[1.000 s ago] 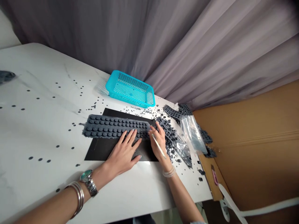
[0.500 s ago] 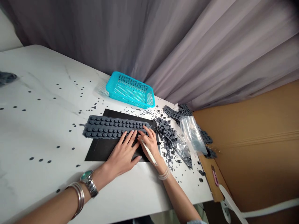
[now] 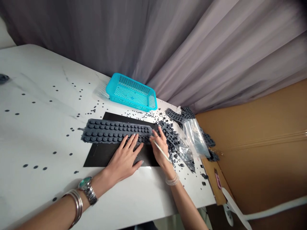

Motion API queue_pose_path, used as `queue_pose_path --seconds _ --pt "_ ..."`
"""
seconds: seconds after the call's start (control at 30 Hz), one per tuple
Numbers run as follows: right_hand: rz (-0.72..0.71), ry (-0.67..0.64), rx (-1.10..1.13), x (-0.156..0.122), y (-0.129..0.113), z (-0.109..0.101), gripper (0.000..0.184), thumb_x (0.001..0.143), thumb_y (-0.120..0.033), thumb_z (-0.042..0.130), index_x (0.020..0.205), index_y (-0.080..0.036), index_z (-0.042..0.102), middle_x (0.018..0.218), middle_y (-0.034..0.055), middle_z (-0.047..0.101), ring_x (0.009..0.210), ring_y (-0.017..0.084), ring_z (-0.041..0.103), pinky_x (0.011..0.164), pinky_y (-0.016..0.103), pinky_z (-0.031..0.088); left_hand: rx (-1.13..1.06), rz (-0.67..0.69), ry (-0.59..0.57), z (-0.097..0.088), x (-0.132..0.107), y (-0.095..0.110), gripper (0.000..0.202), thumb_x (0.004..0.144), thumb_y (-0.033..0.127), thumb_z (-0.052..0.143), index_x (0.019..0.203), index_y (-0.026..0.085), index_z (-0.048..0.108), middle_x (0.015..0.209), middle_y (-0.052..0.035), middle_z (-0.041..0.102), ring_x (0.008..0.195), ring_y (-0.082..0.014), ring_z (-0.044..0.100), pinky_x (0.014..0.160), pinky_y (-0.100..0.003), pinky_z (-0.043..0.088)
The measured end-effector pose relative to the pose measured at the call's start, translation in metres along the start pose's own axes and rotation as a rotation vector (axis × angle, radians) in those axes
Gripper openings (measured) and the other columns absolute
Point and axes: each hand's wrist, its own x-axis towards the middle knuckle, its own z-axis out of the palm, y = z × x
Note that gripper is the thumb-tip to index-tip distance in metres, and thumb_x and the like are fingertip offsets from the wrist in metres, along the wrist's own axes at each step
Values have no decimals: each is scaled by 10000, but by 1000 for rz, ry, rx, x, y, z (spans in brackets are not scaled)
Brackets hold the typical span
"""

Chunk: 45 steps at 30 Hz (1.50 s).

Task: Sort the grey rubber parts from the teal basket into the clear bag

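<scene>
A dark grey rubber sheet [image 3: 112, 130] with rows of round raised buttons lies across a black mat [image 3: 100, 155]. My left hand [image 3: 126, 156] lies flat with its fingers spread, the fingertips on the sheet's near edge. My right hand [image 3: 161, 148] is at the sheet's right end, beside the loose rubber pieces. A thin white stick-like tool [image 3: 162, 151] runs along this hand, held in curled fingers; its tip is hidden. The index finger and thumb reach out past the sheet's end, and whether a small piece is between them cannot be made out.
A blue perforated basket [image 3: 131, 103] stands behind the mat. To the right are a heap of small dark pieces [image 3: 173, 150], punched rubber scraps [image 3: 176, 115] and a clear plastic bag [image 3: 195, 137]. Small dark discs [image 3: 54, 152] dot the white table [image 3: 43, 127]. A pink-handled tool [image 3: 217, 179] lies on cardboard.
My right hand has moved right, off the sheet's buttons toward the heap, still with the white tool. My left hand stays pressed on the sheet. The whole view has shifted slightly.
</scene>
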Motion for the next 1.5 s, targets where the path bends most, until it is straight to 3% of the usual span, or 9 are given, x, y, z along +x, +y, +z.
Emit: queue_pose_path --seconds 0.2,0.47,0.67,0.97,1.07,1.27,1.4,1.5 --pt "-106 -101 1 -12 -27 6 141 906 -136 550 960 -247 618 1180 60 692 1341 251 445 1064 521 400 8 7 -6 0 0 -1 588 883 556 431 1296 164 575 1554 -185 272 1433 -329 243 1174 -525 178" --pt "-185 -144 -26 -8 -24 6 154 914 -129 534 986 -242 612 1153 72 708 1342 248 442 1053 530 396 15 7 2 0 -1 0 579 879 549 442 1284 160 582 1551 -184 281 1434 -325 241 1176 -523 173" --pt "-236 -198 -45 -2 -26 3 205 938 -129 494 1059 -239 617 1155 78 711 1308 212 488 1062 469 397 4 12 0 3 0 -1 627 876 565 438 1334 149 536 1547 -200 279 1436 -332 231 1175 -531 163" --pt "100 153 -86 -7 1 -3 173 938 -177 468 963 -207 637 1248 161 622 1251 274 518 960 494 471 -13 7 5 1 0 -2 653 883 578 419 1408 192 455 1562 -194 238 1437 -336 226 1168 -530 170" --pt "153 151 -56 -9 -6 -4 131 910 -226 543 961 -226 664 1112 116 689 1165 269 570 929 455 500 -14 8 4 1 0 -1 653 883 573 425 1407 185 458 1561 -193 242 1436 -338 226 1169 -535 166" --pt "282 167 -7 -6 -28 -3 180 910 -277 546 1007 -210 682 889 65 745 757 214 697 701 339 560 29 18 10 -6 1 1 562 930 479 379 1393 175 477 1559 -168 264 1436 -315 238 1173 -510 188" --pt "290 178 15 -3 -33 -2 197 923 -292 527 1025 -201 669 855 49 756 674 199 704 599 305 551 85 8 21 -15 -1 -4 537 945 362 367 1381 65 471 1508 -214 352 1413 -313 297 1166 -487 225" --pt "202 122 39 0 -36 3 186 930 -282 521 1019 -219 671 895 48 763 744 200 719 658 311 566 116 14 23 -20 -7 -14 537 937 349 389 1375 53 476 1498 -224 366 1402 -323 319 1155 -484 251"
